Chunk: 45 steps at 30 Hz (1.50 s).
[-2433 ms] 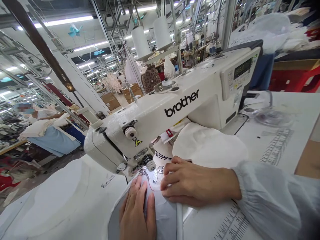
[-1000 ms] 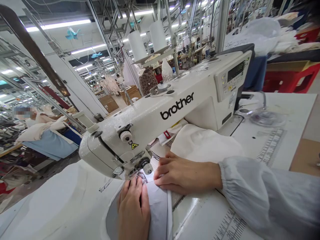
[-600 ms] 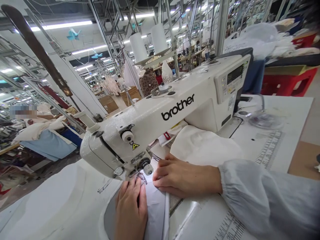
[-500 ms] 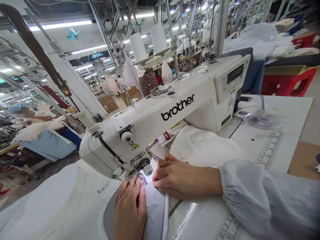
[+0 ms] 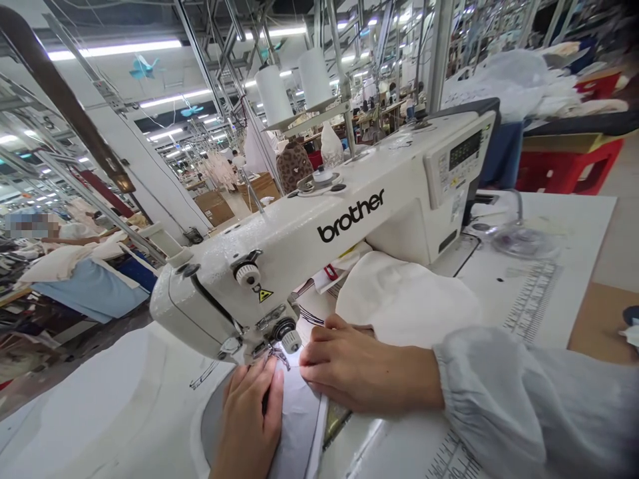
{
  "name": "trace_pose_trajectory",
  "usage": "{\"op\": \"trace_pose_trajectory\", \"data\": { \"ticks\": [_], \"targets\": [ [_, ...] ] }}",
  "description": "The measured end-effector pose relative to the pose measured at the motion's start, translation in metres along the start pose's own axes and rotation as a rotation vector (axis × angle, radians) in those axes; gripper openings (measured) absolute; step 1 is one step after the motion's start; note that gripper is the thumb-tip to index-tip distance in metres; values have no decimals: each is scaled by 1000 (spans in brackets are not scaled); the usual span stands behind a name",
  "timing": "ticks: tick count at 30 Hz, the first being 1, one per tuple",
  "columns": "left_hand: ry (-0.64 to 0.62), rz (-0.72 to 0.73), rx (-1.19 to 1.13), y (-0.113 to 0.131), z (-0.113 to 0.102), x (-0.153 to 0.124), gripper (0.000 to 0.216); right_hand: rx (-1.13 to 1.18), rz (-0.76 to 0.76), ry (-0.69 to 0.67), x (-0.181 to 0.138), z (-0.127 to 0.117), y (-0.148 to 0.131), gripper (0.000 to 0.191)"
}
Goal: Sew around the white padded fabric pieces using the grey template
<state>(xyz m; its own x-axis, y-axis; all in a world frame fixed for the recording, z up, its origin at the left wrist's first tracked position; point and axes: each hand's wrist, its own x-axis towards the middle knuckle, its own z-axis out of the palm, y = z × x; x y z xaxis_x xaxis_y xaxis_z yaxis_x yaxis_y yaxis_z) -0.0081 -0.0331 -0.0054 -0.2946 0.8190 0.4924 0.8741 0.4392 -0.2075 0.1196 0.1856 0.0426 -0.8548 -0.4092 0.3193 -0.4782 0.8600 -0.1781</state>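
Note:
A white Brother sewing machine [image 5: 319, 219] stands across the table. Under its needle lies a pale grey fabric piece [image 5: 294, 426] with a dark edge. My left hand [image 5: 247, 419] rests flat on the fabric, fingers stretched toward the presser foot [image 5: 272, 352]. My right hand [image 5: 359, 369] lies to the right of the needle, fingers curled and pressing the fabric's edge down. A bundle of white cloth [image 5: 404, 296] sits behind my right hand, under the machine's arm.
Two thread cones [image 5: 294, 86] stand on a rack behind the machine. A ruler scale [image 5: 529, 299] is printed on the white table. Red crates [image 5: 569, 169] sit at the far right. Another person works at a table far left [image 5: 74, 259].
The grey fabric has fed further under the needle, and its dark edge has shifted left. Both hands moved slightly left with it, keeping the same grip.

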Motion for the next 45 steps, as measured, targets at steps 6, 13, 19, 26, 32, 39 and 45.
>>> {"op": "trace_pose_trajectory", "data": {
  "ticks": [6,13,19,26,32,39,45],
  "targets": [
    [42,40,-76,-1,-11,14,34,-2,82,36,1,12,-11,19],
    [49,38,-143,-2,-18,17,39,-2,100,112,-1,23,-16,14],
    [26,4,-158,-4,-10,11,39,-11,88,118,-2,26,-15,15],
    [-82,-41,-175,-1,-20,18,40,-1,111,108,-1,24,-17,19],
    [-168,-96,-167,-3,-19,19,46,29,135,70,1,21,-17,23],
    [-167,-301,-56,13,-14,4,35,20,124,82,0,25,-16,22],
    [-169,-276,-118,12,-18,8,39,23,155,48,0,20,-26,19]
  ]
}}
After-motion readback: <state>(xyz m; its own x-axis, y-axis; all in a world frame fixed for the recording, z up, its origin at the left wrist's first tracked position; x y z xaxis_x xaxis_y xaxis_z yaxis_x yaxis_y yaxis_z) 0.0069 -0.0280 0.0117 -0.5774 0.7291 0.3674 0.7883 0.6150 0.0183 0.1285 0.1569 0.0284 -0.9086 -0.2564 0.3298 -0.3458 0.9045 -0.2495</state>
